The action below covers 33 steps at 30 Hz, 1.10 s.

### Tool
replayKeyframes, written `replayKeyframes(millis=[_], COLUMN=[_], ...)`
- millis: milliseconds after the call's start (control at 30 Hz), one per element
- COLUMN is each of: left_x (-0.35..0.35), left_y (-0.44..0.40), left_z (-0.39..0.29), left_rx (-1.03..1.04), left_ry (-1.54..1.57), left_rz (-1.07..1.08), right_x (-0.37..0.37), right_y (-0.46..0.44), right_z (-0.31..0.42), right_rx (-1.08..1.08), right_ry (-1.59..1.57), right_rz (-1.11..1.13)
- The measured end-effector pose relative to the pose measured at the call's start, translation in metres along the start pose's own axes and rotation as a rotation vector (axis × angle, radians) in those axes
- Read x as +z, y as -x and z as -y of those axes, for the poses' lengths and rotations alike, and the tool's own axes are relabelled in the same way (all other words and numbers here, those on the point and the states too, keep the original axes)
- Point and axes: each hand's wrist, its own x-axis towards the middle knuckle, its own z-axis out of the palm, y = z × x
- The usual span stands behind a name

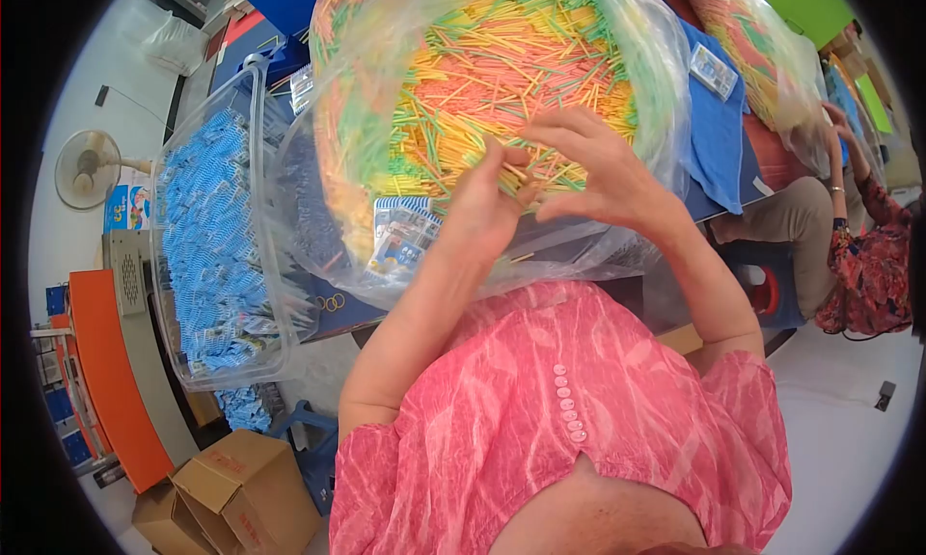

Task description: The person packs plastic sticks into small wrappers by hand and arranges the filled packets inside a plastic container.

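Observation:
A large clear plastic bag (pixel 666 82) lies open and is full of thin sticks (pixel 482 63) in yellow, pink, green and orange. Over its near part, my left hand (pixel 487 203) has its fingers curled round a few of the sticks. To the right of it is my right hand (pixel 593 169), its fingers spread and bent toward the left hand, with nothing visible in them. Blue-and-white printed packets (pixel 403 237) rest at the bag's near left edge, beside my left wrist.
A clear bin (pixel 275 314) of blue packets (pixel 212 227) stands at left, rubber bands (pixel 331 302) near it. Another packet (pixel 712 71) lies on a blue cloth (pixel 714 150). A person (pixel 868 275) sits at right by a second bag (pixel 762 54). Cardboard boxes (pixel 246 487) stand lower left.

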Motion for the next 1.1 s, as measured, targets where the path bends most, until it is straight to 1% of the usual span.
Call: replayKeyframes(millis=[33,67,100,133,167,200,233,267,300,333,367,433,467,500,533,567,600,633,667,733,767,800,833,867,900,933,967,1000,1033,1067,1100], left_x=[-0.018,-0.021,-0.014,-0.008,-0.003,0.002,0.004,0.0,-0.006,-0.01,-0.01,-0.004,-0.006,-0.009,-0.011,-0.012,-0.015,-0.017,-0.016,-0.012,-0.016,-0.022,-0.027,-0.033,-0.042,-0.051,-0.07,-0.081,-0.089,-0.094,-0.099], left_y=[-0.01,-0.011,-0.006,-0.002,0.001,0.004,0.006,0.006,0.007,0.008,0.01,0.017,0.017,0.017,0.016,0.017,0.018,0.02,0.023,0.03,0.032,0.032,0.033,0.04,0.052,0.061,0.065,0.07,0.075,0.078,0.079], left_z=[-0.003,0.001,0.002,0.003,0.004,0.006,0.007,0.008,0.008,0.008,0.009,0.008,0.007,0.006,0.005,0.005,0.004,0.003,0.004,0.007,0.008,0.008,0.007,0.004,-0.002,-0.01,-0.02,-0.03,-0.039,-0.044,-0.046], left_rx=[-0.054,-0.057,-0.062,-0.069,-0.075,-0.068,-0.058,-0.057,-0.043,-0.03,-0.031,-0.016,-0.012,0.026,0.065,0.066,0.083,0.1,0.104,0.407,0.41,0.487,0.56,0.557,0.8,1.045,1.133,1.127,1.103,1.074,1.074], left_ry=[0.044,0.045,0.135,0.226,0.226,0.136,0.047,0.047,-0.024,-0.095,-0.096,-0.096,-0.096,-0.184,-0.271,-0.269,-0.529,-0.791,-0.791,-0.933,-0.936,-1.028,-1.123,-1.132,-1.357,-1.575,-1.706,-1.718,-1.84,-1.951,-1.955], left_rz=[0.183,0.183,0.224,0.264,0.265,0.225,0.184,0.184,0.22,0.257,0.257,0.182,0.183,0.203,0.223,0.224,0.244,0.257,0.242,0.271,0.24,0.273,0.312,0.294,0.151,-0.003,-0.058,-0.061,-0.228,-0.401,-0.404], right_x=[0.001,0.002,0.004,0.007,0.012,0.015,0.016,0.016,0.015,0.014,0.011,0.011,0.012,0.012,0.011,0.01,0.011,0.013,0.017,0.034,0.048,0.058,0.063,0.064,0.064,0.062,0.063,0.068,0.073,0.076,0.078], right_y=[-0.002,-0.005,-0.008,-0.01,-0.011,-0.012,-0.014,-0.016,-0.018,-0.019,-0.02,-0.019,-0.017,-0.017,-0.019,-0.02,-0.02,-0.017,-0.014,-0.01,-0.006,-0.003,-0.001,0.002,0.005,0.006,0.011,0.017,0.021,0.023,0.024], right_z=[0.001,0.003,0.004,0.002,-0.002,-0.004,-0.005,-0.006,-0.006,-0.004,-0.001,0.002,0.003,0.003,0.003,0.003,0.004,0.007,0.013,0.02,0.019,0.018,0.016,0.013,0.009,0.005,-0.003,-0.012,-0.016,-0.015,-0.014], right_rx=[0.002,-0.046,-0.094,-0.087,-0.113,-0.139,-0.137,-0.066,0.005,0.005,0.034,0.06,-0.024,-0.106,-0.109,-0.046,0.018,0.016,0.047,0.058,0.103,0.153,0.145,0.226,0.309,0.312,0.31,0.208,0.108,0.111,0.017], right_ry=[-0.002,0.028,0.061,0.063,0.0,-0.064,-0.065,-0.095,-0.125,-0.125,-0.127,-0.128,-0.174,-0.219,-0.216,-0.144,-0.075,-0.082,-0.046,-0.039,-0.185,-0.33,-0.351,-0.327,-0.299,-0.291,-0.305,-0.194,-0.081,-0.088,0.011], right_rz=[0.001,0.055,0.108,0.107,0.157,0.205,0.205,0.307,0.409,0.408,0.424,0.444,0.286,0.129,0.13,0.098,0.066,0.069,0.076,0.095,-0.009,-0.113,-0.108,-0.151,-0.195,-0.207,-0.208,-0.15,-0.093,-0.096,-0.086])
